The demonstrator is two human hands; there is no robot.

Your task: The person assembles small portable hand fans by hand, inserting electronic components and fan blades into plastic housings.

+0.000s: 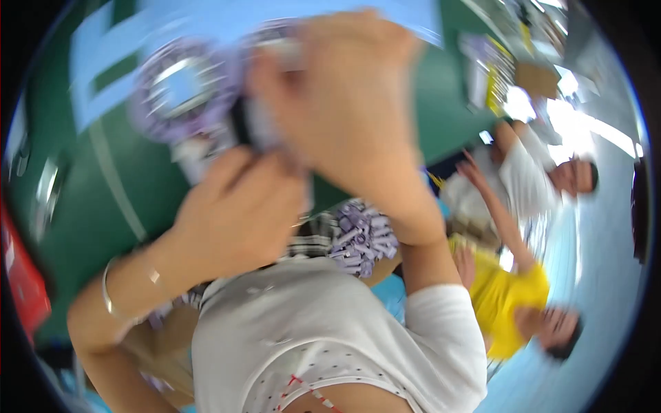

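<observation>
My left hand (241, 206) is closed, its fingers curled together at the lower end of a whitish-purple piece that is mostly hidden. Just above it, my right hand (351, 103) is bent inward and smeared by motion. Its fingers are curled over something that the hand covers. Behind it, a round purple-rimmed piece (272, 31) shows in part. To the left lies a similar round purple item (182, 89) with a pale ring, a light blue middle and a short whitish handle-like part reaching toward my left hand.
A green work table (89, 199) bears light blue sheets (206, 17) at its far side. By my lap, a cardboard box holds several small purple-and-white parts (365, 237). A red object (24, 268) stands at the left edge. Two people, in white (523, 179) and yellow (506, 296), sit at right.
</observation>
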